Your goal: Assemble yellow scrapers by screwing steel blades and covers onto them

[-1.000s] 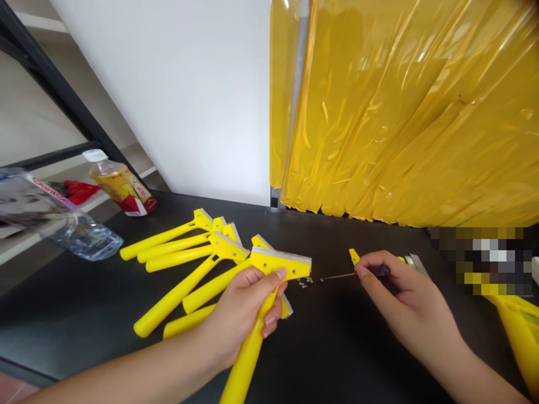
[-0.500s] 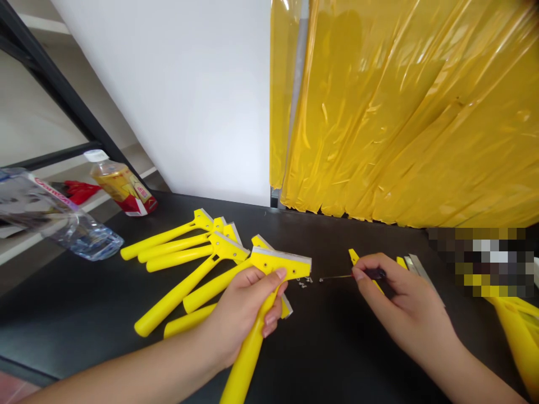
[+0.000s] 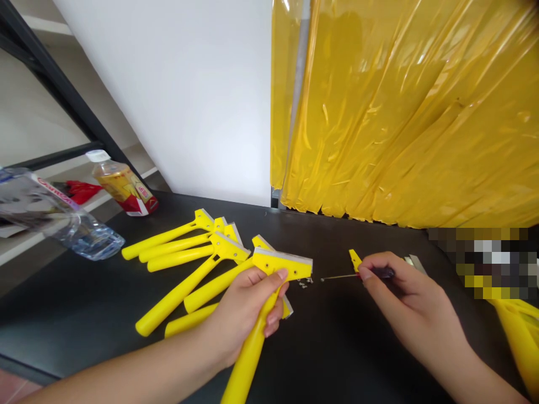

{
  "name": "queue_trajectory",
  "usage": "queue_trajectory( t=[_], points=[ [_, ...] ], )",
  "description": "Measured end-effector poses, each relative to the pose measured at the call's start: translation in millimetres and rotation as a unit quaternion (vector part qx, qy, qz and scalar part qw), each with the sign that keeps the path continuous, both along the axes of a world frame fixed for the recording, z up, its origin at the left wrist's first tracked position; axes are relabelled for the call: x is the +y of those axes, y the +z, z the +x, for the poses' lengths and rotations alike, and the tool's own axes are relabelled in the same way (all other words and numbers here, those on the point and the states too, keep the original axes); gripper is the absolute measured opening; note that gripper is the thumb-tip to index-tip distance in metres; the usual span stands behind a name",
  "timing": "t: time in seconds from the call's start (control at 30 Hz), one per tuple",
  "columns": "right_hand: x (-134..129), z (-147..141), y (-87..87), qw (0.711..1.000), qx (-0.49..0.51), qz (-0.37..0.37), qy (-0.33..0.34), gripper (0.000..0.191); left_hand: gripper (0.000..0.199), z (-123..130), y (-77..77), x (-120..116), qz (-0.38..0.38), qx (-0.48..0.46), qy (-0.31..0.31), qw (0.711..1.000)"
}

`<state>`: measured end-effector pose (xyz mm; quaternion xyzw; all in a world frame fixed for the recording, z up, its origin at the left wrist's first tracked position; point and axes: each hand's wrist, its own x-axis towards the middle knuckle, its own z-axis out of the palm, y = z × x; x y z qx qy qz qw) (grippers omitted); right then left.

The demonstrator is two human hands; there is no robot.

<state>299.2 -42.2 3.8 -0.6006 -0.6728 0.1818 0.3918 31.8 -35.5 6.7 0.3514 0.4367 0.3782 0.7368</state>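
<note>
My left hand (image 3: 256, 303) is closed around the neck of a yellow scraper (image 3: 248, 359), thumb on its head; a metal strip runs along the head's top edge and two small holes show in its face. My right hand (image 3: 408, 303) pinches a screwdriver (image 3: 381, 273) with a dark handle. Its thin shaft points left, and a tiny screw (image 3: 322, 279) appears at the tip. Several loose screws (image 3: 303, 284) lie just right of the scraper's head. Behind my right fingers is a small yellow plate (image 3: 354, 259), partly hidden.
Several more yellow scrapers (image 3: 177, 297) lie fanned out on the black table (image 3: 320, 348). A drink bottle (image 3: 124, 185) and a clear water bottle (image 3: 84, 230) are at the left. Metal blades (image 3: 416, 262) lie beyond my right hand. Yellow plastic film (image 3: 404, 112) hangs behind.
My right hand has moved slightly right with the screwdriver, covering more of the blades. My left hand and the scraper have hardly moved.
</note>
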Motion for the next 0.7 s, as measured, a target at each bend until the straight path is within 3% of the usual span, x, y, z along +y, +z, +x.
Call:
queue_trajectory(
  t=[0.17,0.37,0.57,0.7],
  points=[
    [-9.3,4.5,6.0,0.992,0.127,0.01,-0.008,0.013,0.036,0.3,0.6,-0.7,-0.01,-0.023,0.003,1.0],
    [-16.2,2.9,7.7,0.936,0.349,0.002,0.039,0.006,0.032,1.8,1.7,-4.8,-0.048,-0.038,-0.001,0.998],
    [-11.8,-10.9,5.9,0.922,0.38,-0.04,0.062,0.009,0.036,3.6,-3.2,-8.4,-0.082,-0.041,-0.088,0.992],
    [-11.3,-12.8,2.5,0.923,0.376,-0.053,0.068,0.011,0.036,2.6,-3.5,-8.9,-0.084,-0.041,-0.094,0.991]
  ],
)
